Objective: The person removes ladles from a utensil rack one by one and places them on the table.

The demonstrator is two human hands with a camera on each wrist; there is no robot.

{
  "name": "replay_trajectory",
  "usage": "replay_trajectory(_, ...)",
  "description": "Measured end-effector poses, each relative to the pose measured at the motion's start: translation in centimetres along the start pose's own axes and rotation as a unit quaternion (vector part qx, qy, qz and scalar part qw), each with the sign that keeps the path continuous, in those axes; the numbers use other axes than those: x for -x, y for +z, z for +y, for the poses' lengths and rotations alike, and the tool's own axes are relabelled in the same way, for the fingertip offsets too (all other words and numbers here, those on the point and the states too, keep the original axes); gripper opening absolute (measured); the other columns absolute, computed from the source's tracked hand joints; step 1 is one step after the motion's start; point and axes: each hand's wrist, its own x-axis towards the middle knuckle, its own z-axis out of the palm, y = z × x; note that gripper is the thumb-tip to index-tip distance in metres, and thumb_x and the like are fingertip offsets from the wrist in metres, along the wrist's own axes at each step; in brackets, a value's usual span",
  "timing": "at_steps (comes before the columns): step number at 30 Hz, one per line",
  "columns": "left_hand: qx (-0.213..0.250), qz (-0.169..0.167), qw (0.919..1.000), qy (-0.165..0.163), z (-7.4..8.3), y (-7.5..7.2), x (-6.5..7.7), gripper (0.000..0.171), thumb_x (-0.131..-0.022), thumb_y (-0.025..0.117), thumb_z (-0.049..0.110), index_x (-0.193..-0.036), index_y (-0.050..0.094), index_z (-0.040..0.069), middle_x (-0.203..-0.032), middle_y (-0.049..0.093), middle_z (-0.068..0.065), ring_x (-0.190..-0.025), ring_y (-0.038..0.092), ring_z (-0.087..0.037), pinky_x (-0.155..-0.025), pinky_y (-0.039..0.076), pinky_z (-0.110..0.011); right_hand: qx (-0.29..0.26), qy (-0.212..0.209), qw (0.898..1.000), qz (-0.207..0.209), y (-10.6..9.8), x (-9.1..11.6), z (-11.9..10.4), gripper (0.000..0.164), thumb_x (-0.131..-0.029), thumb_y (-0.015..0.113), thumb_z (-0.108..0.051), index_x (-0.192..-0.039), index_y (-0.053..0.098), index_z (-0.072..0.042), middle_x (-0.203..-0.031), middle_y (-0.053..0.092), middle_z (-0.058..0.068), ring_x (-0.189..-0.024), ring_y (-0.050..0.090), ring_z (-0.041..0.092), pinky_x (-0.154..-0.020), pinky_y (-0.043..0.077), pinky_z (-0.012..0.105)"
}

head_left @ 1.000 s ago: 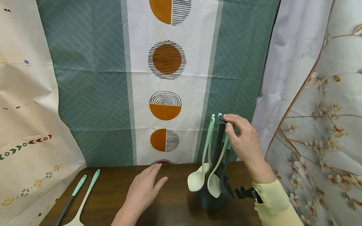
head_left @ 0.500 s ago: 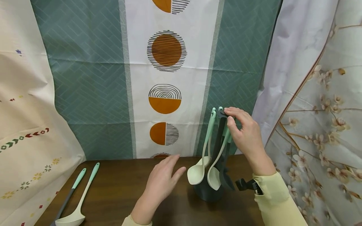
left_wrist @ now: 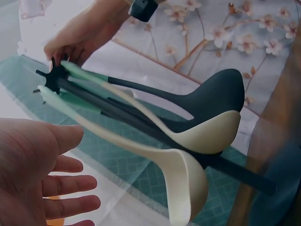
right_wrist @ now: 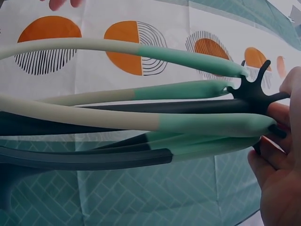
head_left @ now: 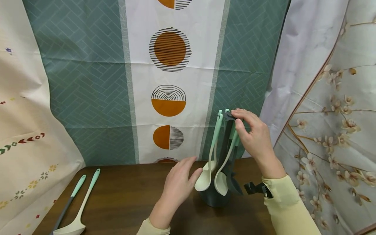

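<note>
Utensil stand (head_left: 215,199): dark plastic by its look, smooth and matt
Cream ladles (left_wrist: 196,186): smooth, looks like plastic or silicone, low satin sheen
Mint handles (right_wrist: 216,123): smooth, plastic-looking, softly shiny
Dark ladle (left_wrist: 221,96): smooth, matt, plastic or silicone, hard to tell which
Desk (head_left: 123,199): brown wood look, smooth, faintly glossy
Green-and-white backdrop (head_left: 85,98): printed cloth, creased, matt
Floral drape (head_left: 326,130): smooth cloth, slight sheen
Sleeve (head_left: 289,202): matt cloth, wrinkled

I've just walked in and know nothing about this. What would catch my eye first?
Probably the bold orange circles running down the white strip of cloth behind the table. Next, the dark stand right of centre, hung with mint-handled kitchen utensils. A pale ladle, also mint-handled, lies on the table's left.
</note>
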Motion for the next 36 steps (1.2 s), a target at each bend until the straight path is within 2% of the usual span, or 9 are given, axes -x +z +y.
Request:
replay_trajectory(2,0.007,0.002,1.0000,0.004,0.2,0.5,-0.2,0.048,-0.108,0.075,0.033,-0.149,0.068,0.009,-0.145,0.070,-0.009,-0.133,0.065,-0.036,-0.110,0.052,-0.056,-0.003,0.000,1.000,0.001,-0.1,0.0,0.1,0.030,-0.110,0.063,-0.016,-0.135,0.078,-0.008,-0.141,0.074,0.008,-0.138,0.064,0.028,-0.115,0.048,0.054)
replay_trajectory(8,0.028,0.004,0.9996,-0.003,0.6,1.4,-0.7,0.048,-0.107,0.076,0.033,-0.149,0.068,0.011,-0.144,0.071,-0.008,-0.133,0.066,-0.035,-0.110,0.053,-0.056,-0.020,-0.006,1.000,0.001,-0.1,0.0,0.5,0.030,-0.110,0.063,-0.015,-0.134,0.080,-0.010,-0.140,0.075,0.006,-0.137,0.065,0.027,-0.116,0.044,0.029)
replay_trajectory(10,0.036,0.004,0.9993,-0.004,0.7,1.6,-0.9,0.048,-0.107,0.076,0.033,-0.149,0.068,0.011,-0.145,0.070,-0.008,-0.134,0.066,-0.035,-0.110,0.053,-0.057,-0.026,-0.011,1.000,0.002,-0.1,0.0,0.7,0.030,-0.110,0.063,-0.014,-0.134,0.080,-0.011,-0.140,0.075,0.006,-0.137,0.065,0.026,-0.116,0.042,0.025)
replay_trajectory(16,0.055,0.008,0.9985,-0.001,1.2,2.2,-1.4,0.046,-0.108,0.075,0.033,-0.147,0.069,0.011,-0.143,0.071,-0.009,-0.131,0.067,-0.034,-0.108,0.054,-0.057,-0.051,-0.023,0.998,-0.001,-0.1,-0.2,1.1,0.032,-0.109,0.062,-0.010,-0.135,0.079,-0.012,-0.139,0.075,0.005,-0.138,0.064,0.024,-0.116,0.042,0.025)
replay_trajectory(30,0.065,0.015,0.9978,-0.006,1.3,3.9,-1.9,0.041,-0.107,0.076,0.030,-0.143,0.071,0.011,-0.128,0.076,-0.005,-0.117,0.072,-0.028,-0.098,0.058,-0.053,-0.083,-0.022,0.996,-0.016,0.1,-0.2,1.3,0.033,-0.109,0.059,-0.008,-0.136,0.078,-0.010,-0.140,0.074,0.005,-0.142,0.061,0.023,-0.116,0.043,0.026)
replay_trajectory(36,0.061,0.020,0.9979,0.002,1.4,4.5,-2.0,0.035,-0.106,0.077,0.029,-0.137,0.074,0.012,-0.118,0.078,-0.002,-0.108,0.073,-0.025,-0.093,0.059,-0.051,-0.107,-0.023,0.994,-0.019,0.0,-0.1,1.6,0.034,-0.110,0.057,-0.006,-0.137,0.077,-0.010,-0.141,0.073,0.006,-0.143,0.060,0.023,-0.117,0.043,0.028)
